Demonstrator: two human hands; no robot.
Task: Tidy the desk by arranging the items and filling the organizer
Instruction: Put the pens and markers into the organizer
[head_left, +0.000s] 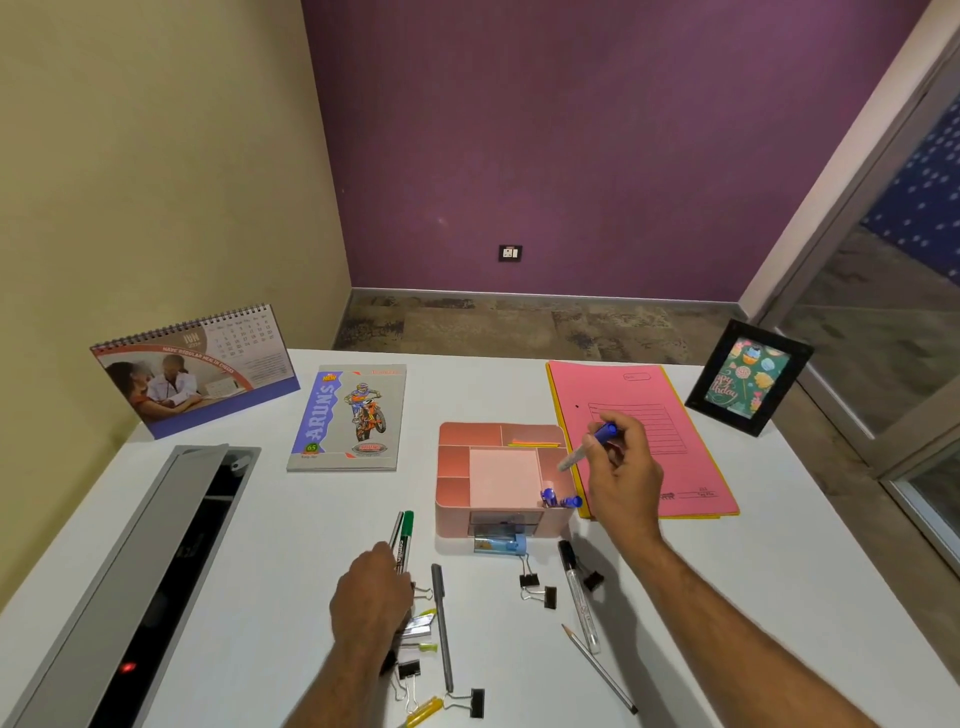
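Note:
A pink desk organizer (452, 467) stands mid-table with blue-capped pens (561, 500) in its right front slot. My right hand (621, 467) pinches a blue-capped pen (587, 447) above the organizer's right side, tip down. My left hand (371, 592) grips two markers (404, 535), one green-capped, on the table. Loose nearby lie a grey pen (441, 623), a black-capped marker (576, 587), a pencil (597, 667), several binder clips (537, 587) and yellow highlighters (423, 712).
A notebook (348, 415) and a desk calendar (197, 369) sit at the back left, a pink folder (675, 415) and a photo frame (748, 376) at the back right. A grey cable tray (130, 571) runs along the left side. A small blue item (501, 544) lies before the organizer.

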